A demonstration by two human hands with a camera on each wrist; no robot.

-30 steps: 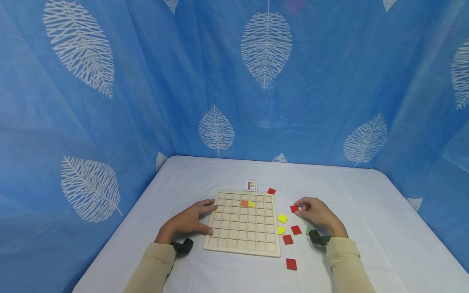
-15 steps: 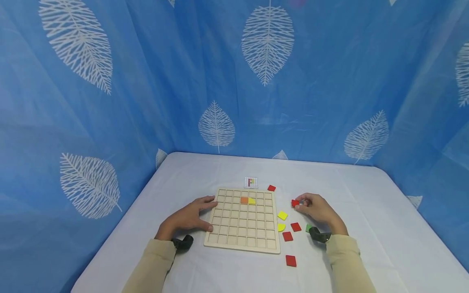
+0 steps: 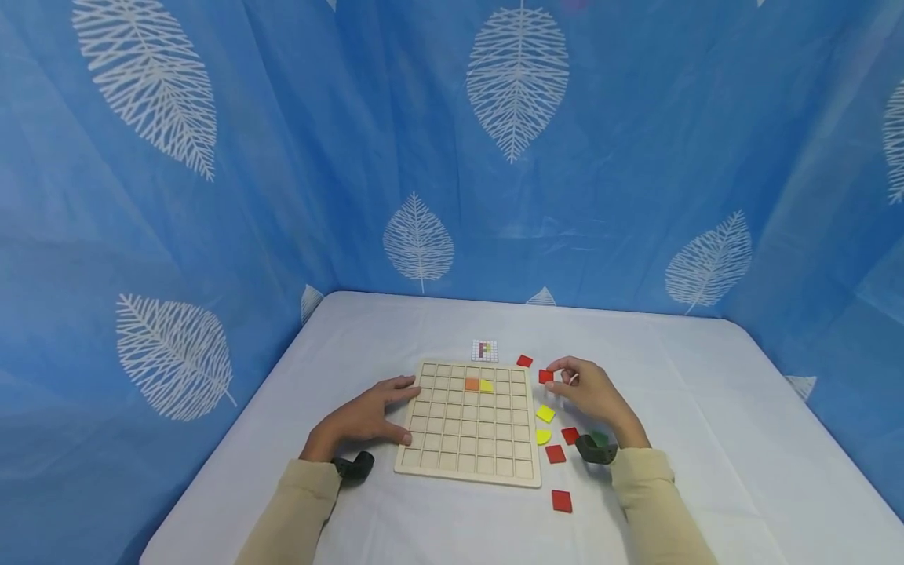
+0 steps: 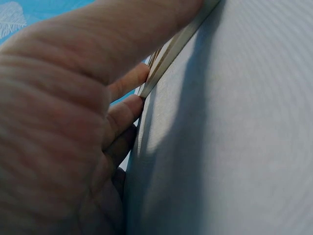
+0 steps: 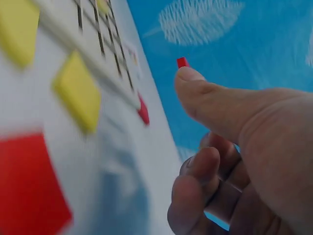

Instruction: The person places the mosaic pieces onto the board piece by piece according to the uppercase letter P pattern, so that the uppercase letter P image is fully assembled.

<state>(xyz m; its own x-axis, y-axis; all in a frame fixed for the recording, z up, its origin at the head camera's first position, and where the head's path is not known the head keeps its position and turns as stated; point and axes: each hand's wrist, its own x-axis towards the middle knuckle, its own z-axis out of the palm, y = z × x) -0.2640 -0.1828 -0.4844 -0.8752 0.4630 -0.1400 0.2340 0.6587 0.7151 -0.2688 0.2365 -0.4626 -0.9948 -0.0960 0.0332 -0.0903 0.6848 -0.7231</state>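
Note:
A red square tile (image 3: 546, 377) is pinched between the thumb and fingertips of my right hand (image 3: 589, 390), raised over the table to the right of the board. In the right wrist view only a corner of that tile (image 5: 182, 62) shows past the thumb. My left hand (image 3: 363, 413) rests against the left edge of the wooden grid board (image 3: 452, 478), thumb and fingers spread along it. One orange square tile (image 3: 472, 384) and a yellow tile with a curved side (image 3: 487, 386) sit side by side in the board's second row.
A small pattern card (image 3: 484, 351) lies behind the board. Beyond its back right corner is another red tile (image 3: 525, 361). Along the right side lie yellow tiles (image 3: 545, 413), several red tiles (image 3: 561, 501) and a green piece (image 3: 599, 439) partly behind the wrist camera.
My right hand has lifted the red tile and carried it left and farther back, toward the board's back right corner. The left hand stays at the board's edge.

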